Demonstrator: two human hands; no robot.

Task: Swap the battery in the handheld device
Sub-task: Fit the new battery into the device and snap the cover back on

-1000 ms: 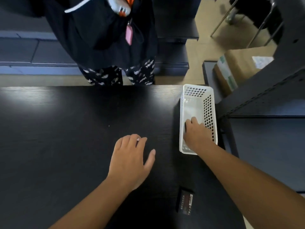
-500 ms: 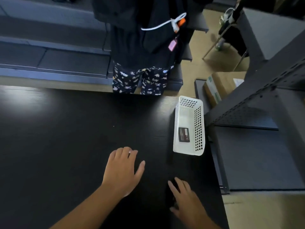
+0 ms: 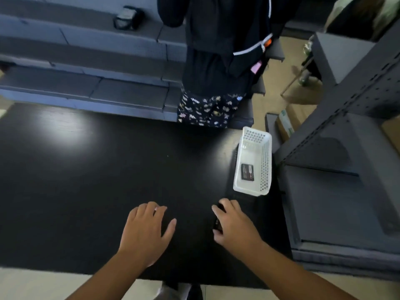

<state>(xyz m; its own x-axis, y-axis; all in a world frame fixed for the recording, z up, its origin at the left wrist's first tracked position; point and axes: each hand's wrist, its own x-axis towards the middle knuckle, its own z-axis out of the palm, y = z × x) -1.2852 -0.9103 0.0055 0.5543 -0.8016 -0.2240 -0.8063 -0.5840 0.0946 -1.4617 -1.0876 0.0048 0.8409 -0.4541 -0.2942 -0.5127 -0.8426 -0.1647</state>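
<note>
A black battery (image 3: 247,171) with a label lies flat inside the white perforated basket (image 3: 264,158) at the table's right edge. My right hand (image 3: 234,227) rests on the black table (image 3: 86,180) just in front of the basket. Its thumb and fingers are curled around a second black battery (image 3: 217,223), of which only a dark sliver shows. My left hand (image 3: 147,232) lies palm down on the table to the left, fingers spread, holding nothing. No handheld device shows on the table.
Another person in dark clothes (image 3: 216,61) stands at the table's far edge. A small dark object (image 3: 127,17) sits on the grey shelving behind. A grey metal rack (image 3: 346,148) stands close to the right, with cardboard boxes (image 3: 287,122) on the floor.
My right hand left the basket, where a battery now lies, came back toward me and closed over the battery on the table. The view shifted up. My left hand stayed put.
</note>
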